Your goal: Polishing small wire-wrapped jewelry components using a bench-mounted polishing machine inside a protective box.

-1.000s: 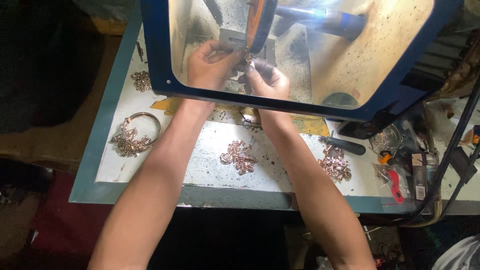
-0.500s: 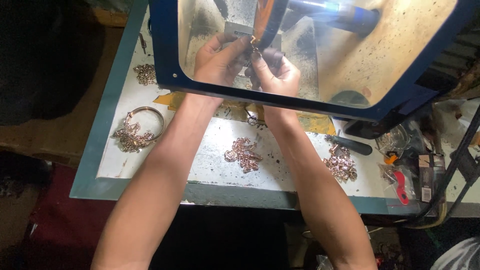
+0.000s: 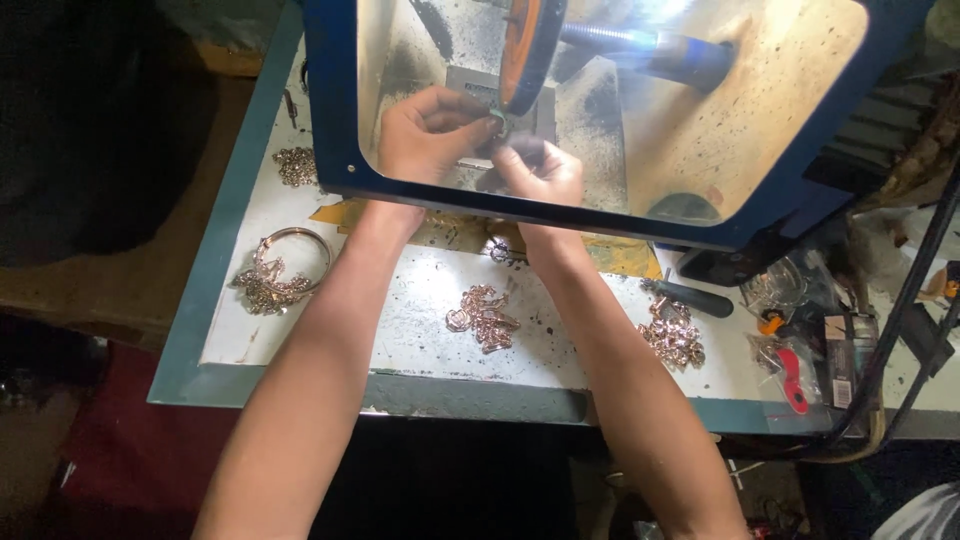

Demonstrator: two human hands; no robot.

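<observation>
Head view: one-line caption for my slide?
Both hands press a small metal piece against an orange wheel.

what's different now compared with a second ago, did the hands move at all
Barely. Both hands stay behind the clear shield, pinching a small piece at the orange wheel. The left hand and right hand have closed in slightly toward the wheel's rim. The jewellery clusters on the table lie as before.

Both my hands up top centre behind the clear blue-framed shield (image 3: pixel 800 150): left hand (image 3: pixel 425 135) & right hand (image 3: pixel 540 172) pinch a small metal piece (image 3: pixel 497 122) against the orange wheel (image 3: pixel 528 50). Jewellery pile (image 3: pixel 483 318) at centre btwn my forearms, bangle (image 3: pixel 295 255) at left, another pile (image 3: pixel 673 335) at right.
</observation>
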